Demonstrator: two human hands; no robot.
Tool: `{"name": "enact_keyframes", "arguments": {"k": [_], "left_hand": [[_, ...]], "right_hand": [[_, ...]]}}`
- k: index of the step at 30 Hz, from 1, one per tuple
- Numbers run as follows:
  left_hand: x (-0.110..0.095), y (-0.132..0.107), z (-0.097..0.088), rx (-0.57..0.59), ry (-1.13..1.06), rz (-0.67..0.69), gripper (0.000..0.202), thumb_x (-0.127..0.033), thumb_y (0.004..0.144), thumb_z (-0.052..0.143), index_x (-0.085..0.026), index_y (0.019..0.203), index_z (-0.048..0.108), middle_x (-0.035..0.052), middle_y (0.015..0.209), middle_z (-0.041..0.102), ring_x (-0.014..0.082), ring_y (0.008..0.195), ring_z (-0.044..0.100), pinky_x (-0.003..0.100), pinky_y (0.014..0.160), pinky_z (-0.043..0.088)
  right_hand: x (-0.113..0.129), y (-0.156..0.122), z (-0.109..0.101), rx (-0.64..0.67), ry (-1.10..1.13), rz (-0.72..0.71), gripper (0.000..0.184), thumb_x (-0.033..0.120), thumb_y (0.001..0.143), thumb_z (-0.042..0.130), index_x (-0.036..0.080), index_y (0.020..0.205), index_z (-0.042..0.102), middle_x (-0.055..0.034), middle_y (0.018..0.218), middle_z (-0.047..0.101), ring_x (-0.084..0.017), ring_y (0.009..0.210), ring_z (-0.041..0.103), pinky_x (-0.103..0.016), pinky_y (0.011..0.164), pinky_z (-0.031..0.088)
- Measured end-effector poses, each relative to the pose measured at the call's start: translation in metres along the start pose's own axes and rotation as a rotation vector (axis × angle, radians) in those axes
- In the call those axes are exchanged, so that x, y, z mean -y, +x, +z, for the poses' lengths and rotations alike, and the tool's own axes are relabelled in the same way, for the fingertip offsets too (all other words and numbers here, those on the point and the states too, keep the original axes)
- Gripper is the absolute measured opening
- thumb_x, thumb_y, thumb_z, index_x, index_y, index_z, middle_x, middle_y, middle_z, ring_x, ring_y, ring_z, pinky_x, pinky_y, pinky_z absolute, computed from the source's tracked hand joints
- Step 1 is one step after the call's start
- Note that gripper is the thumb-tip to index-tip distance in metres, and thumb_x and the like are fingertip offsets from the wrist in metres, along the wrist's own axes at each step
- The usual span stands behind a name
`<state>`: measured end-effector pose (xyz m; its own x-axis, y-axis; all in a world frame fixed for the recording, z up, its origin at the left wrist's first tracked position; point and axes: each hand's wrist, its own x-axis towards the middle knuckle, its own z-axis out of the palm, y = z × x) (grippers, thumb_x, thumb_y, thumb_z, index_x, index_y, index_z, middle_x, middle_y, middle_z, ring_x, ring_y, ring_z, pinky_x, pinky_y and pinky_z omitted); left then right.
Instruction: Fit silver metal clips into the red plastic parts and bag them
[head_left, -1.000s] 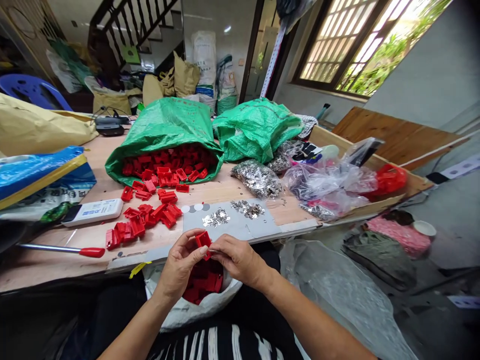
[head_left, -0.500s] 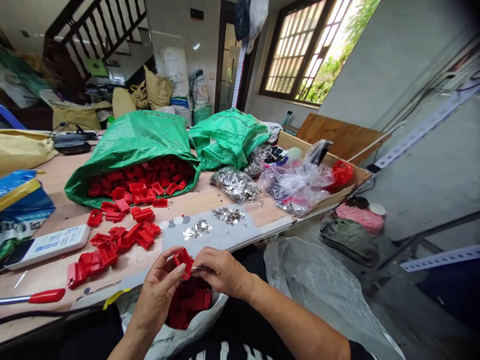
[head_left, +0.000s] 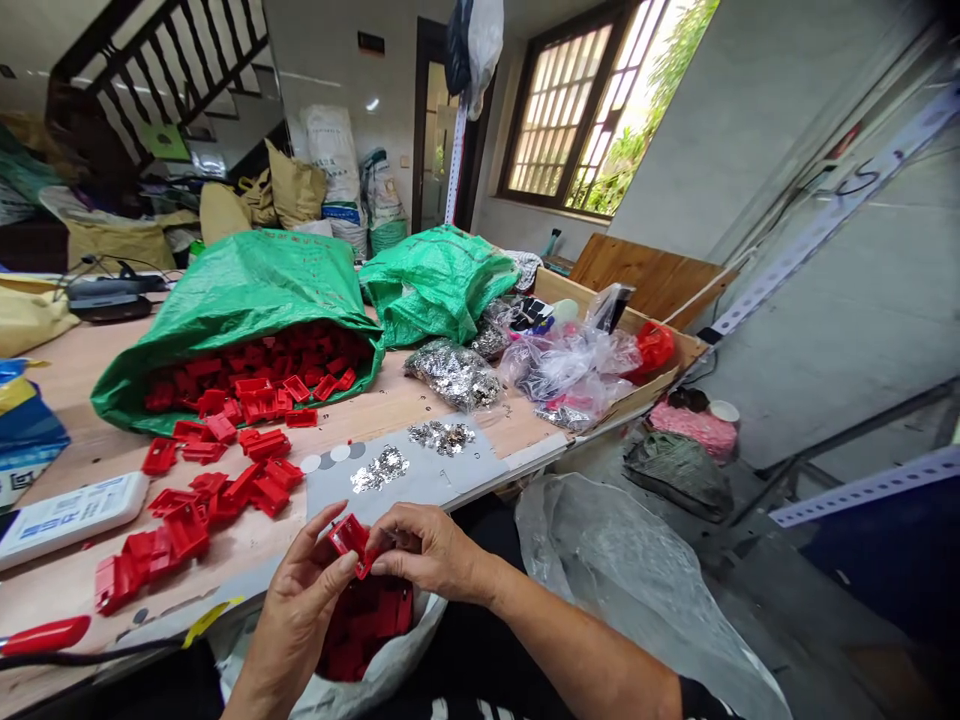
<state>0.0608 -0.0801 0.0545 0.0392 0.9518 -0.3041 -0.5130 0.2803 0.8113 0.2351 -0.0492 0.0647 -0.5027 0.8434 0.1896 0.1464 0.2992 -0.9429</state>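
Red part point(head_left: 348, 537) tilts above a sack point(head_left: 405, 662) apparently holding more.

Between the left hand point(head_left: 296, 600) and right hand point(head_left: 424, 550) is a boxy red plastic piece point(head_left: 346, 537); below both, an open white sack point(head_left: 411, 648). Ahead-left lie loose red plastic pieces point(head_left: 185, 532), before a green woven-plastic sack point(head_left: 247, 280); beyond the right hand, silvery metal heaps point(head_left: 380, 469).

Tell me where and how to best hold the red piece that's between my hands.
Probably by the outer walls of its left end, coming from the left with your left hand, thumb near, fingers beyond. The red piece slants down to the right, and the fingertips of your right hand are at its lower right end, so this grip leaves them room.
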Motion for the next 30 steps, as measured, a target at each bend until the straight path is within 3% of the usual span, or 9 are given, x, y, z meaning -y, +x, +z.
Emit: {"name": "enact_keyframes", "arguments": {"k": [4, 9, 14, 17, 20, 23, 26, 30], "left_hand": [[0.005, -0.002, 0.001, 0.008, 0.032, 0.030, 0.060, -0.025, 0.059, 0.084, -0.026, 0.113, 0.060, 0.0014, 0.093, 0.073, 0.0185, 0.082, 0.069, 0.026, 0.074, 0.057], [0.011, -0.003, -0.001, -0.002, 0.118, 0.120, 0.052, -0.024, 0.056, 0.085, -0.025, 0.102, 0.061, 0.0012, 0.097, 0.073, 0.0201, 0.082, 0.069, 0.026, 0.070, 0.057], [0.011, -0.001, -0.001, 0.036, 0.142, 0.184, 0.047, -0.021, 0.058, 0.083, -0.024, 0.097, 0.058, 0.0045, 0.104, 0.071, 0.0224, 0.091, 0.069, 0.031, 0.080, 0.055], [0.010, 0.006, -0.003, 0.089, 0.161, 0.221, 0.042, -0.020, 0.061, 0.081, -0.022, 0.095, 0.056, 0.0055, 0.103, 0.071, 0.0215, 0.089, 0.069, 0.033, 0.082, 0.054], [0.009, 0.019, -0.011, 0.070, 0.265, 0.290, 0.037, -0.020, 0.064, 0.079, -0.022, 0.093, 0.056, 0.0062, 0.103, 0.070, 0.0202, 0.089, 0.067, 0.032, 0.080, 0.052], [0.007, 0.033, -0.023, 0.024, 0.413, 0.351, 0.034, -0.020, 0.063, 0.078, -0.021, 0.092, 0.061, 0.0047, 0.097, 0.071, 0.0206, 0.090, 0.066, 0.031, 0.082, 0.051], [0.005, 0.043, -0.034, -0.004, 0.587, 0.366, 0.033, -0.020, 0.062, 0.078, -0.023, 0.094, 0.069, 0.0021, 0.092, 0.073, 0.0205, 0.084, 0.066, 0.030, 0.080, 0.050], [0.004, 0.051, -0.043, 0.043, 0.766, 0.393, 0.037, -0.021, 0.064, 0.076, -0.027, 0.100, 0.073, 0.0025, 0.095, 0.074, 0.0216, 0.085, 0.067, 0.030, 0.083, 0.049]], "right_hand": [[0.002, -0.001, -0.001, -0.046, 0.123, 0.095, 0.018, 0.030, 0.079, 0.067, 0.018, 0.084, 0.055, 0.0060, 0.068, 0.049, -0.007, 0.058, 0.039, -0.019, 0.054, 0.033], [-0.003, 0.004, 0.001, -0.059, 0.249, 0.177, 0.038, 0.043, 0.069, 0.076, 0.019, 0.080, 0.049, 0.0062, 0.071, 0.047, -0.008, 0.063, 0.040, -0.020, 0.059, 0.034], [-0.011, 0.010, 0.006, -0.045, 0.319, 0.272, 0.048, 0.047, 0.062, 0.080, 0.019, 0.083, 0.047, 0.0069, 0.071, 0.047, -0.008, 0.061, 0.042, -0.019, 0.056, 0.035], [-0.015, 0.013, 0.002, -0.044, 0.155, 0.238, 0.035, 0.041, 0.075, 0.071, 0.019, 0.093, 0.051, 0.0038, 0.080, 0.051, -0.009, 0.067, 0.046, -0.021, 0.060, 0.039], [-0.019, 0.015, -0.007, -0.073, -0.129, 0.174, 0.017, 0.025, 0.090, 0.051, 0.019, 0.105, 0.058, -0.0011, 0.091, 0.053, -0.012, 0.075, 0.050, -0.024, 0.068, 0.042], [-0.022, 0.017, -0.013, -0.059, -0.330, 0.140, 0.022, 0.016, 0.090, 0.048, 0.020, 0.106, 0.062, -0.0030, 0.091, 0.058, -0.014, 0.080, 0.054, -0.027, 0.074, 0.043], [-0.024, 0.018, -0.012, -0.011, -0.418, 0.141, 0.021, 0.017, 0.086, 0.055, 0.020, 0.105, 0.063, -0.0004, 0.081, 0.062, -0.014, 0.074, 0.056, -0.026, 0.071, 0.042], [-0.026, 0.022, -0.005, 0.038, -0.507, 0.117, 0.014, 0.017, 0.084, 0.058, 0.020, 0.095, 0.066, -0.0016, 0.082, 0.067, -0.014, 0.074, 0.059, -0.024, 0.069, 0.042]]}}
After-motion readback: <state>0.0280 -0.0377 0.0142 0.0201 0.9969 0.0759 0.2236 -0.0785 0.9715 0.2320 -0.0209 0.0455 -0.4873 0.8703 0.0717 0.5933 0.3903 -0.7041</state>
